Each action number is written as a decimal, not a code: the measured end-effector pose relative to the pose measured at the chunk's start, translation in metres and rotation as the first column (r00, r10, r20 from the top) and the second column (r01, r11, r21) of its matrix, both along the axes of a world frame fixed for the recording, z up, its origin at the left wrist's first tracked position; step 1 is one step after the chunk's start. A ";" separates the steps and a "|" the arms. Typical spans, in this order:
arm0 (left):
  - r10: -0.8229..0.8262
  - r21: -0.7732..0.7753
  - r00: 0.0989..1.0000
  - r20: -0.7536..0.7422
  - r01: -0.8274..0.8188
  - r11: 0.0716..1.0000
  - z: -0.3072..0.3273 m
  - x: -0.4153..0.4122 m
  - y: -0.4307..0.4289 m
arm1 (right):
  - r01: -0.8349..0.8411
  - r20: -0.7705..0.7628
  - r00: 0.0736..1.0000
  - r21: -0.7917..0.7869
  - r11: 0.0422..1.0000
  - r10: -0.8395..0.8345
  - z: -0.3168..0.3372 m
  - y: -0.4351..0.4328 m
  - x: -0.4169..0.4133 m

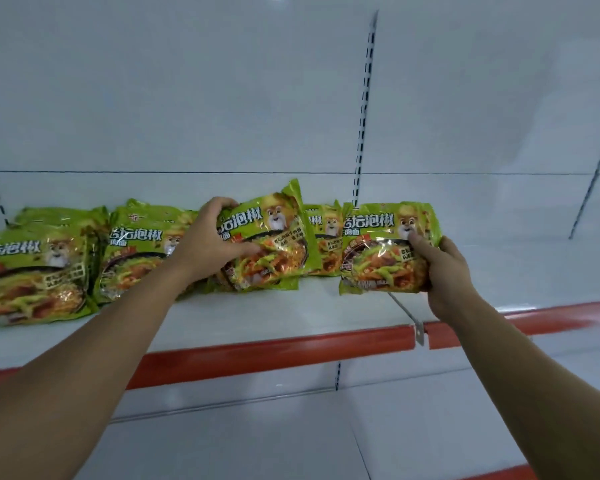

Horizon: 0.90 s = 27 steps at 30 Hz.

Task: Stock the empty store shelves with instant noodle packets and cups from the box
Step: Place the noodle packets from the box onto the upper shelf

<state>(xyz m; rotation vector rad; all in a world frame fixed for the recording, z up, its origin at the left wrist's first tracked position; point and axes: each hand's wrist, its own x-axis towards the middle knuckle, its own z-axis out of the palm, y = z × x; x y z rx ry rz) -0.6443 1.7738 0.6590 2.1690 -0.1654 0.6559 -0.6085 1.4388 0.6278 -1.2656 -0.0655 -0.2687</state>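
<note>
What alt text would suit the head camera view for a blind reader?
The left hand grips a green noodle packet in a row on a white, red-edged shelf; the right hand holds a second packet at the row's right end.

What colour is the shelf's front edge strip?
Red strip, seen best in head view.

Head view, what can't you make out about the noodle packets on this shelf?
- Box: outside the head view.
- Leftmost packet: blurred, cut by the left edge.
- Rear packet: mostly hidden behind the middle packet in the left hand and right packet in the right hand.
</note>
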 end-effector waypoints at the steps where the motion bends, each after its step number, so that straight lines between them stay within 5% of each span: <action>1: -0.024 0.057 0.999 -0.030 0.025 0.998 0.000 -0.001 0.005 | -0.011 -0.012 1.000 -0.015 1.000 0.010 0.001 0.007 0.006; 6: -0.013 0.309 0.995 -0.103 0.045 0.950 -0.010 0.000 0.024 | -0.074 -0.074 0.995 -0.068 0.995 0.069 -0.004 0.045 0.031; 11: 0.109 0.541 0.990 0.086 -0.139 0.830 -0.021 0.011 0.031 | -0.090 -0.092 0.993 -0.114 0.989 0.080 -0.001 0.071 0.052; 15: 0.070 0.583 0.991 0.117 -0.126 0.802 -0.021 0.011 0.026 | -0.001 -0.116 0.993 -0.264 0.964 -0.030 0.000 0.083 0.066; 19: 0.071 0.613 0.997 0.028 -0.073 0.787 -0.018 0.005 0.021 | 0.071 -0.122 0.976 -0.610 0.789 -0.181 -0.012 0.083 0.071; 27: 0.076 0.622 0.996 -0.055 -0.026 0.783 -0.014 -0.001 0.020 | 0.050 -0.157 0.969 -0.627 0.778 -0.189 -0.014 0.082 0.066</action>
